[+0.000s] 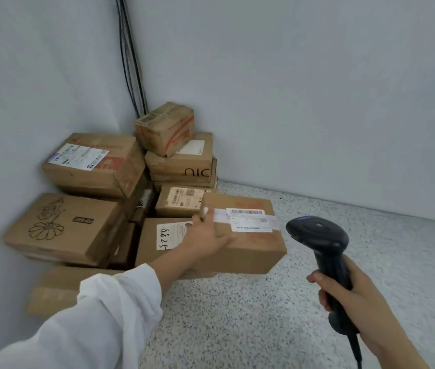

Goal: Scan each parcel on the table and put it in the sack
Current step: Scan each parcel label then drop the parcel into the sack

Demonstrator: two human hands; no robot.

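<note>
- The left hand, in a white sleeve, grips the left end of a cardboard parcel. The thumb lies on its top edge and the fingers are curled along its near face.
- That parcel is at the right edge of the pile, with its white shipping label facing up. I cannot tell whether it is resting or lifted.
- The right hand holds a black barcode scanner, fingers wrapped round the handle. Its head is just beside the parcel's right end but apart from it.
- The pile of other parcels is packed into the corner where two grey walls meet, against the left wall.
- The speckled desk lies bare to the right of the pile and towards the person.
- Dark cables run down the corner behind the pile.
</note>
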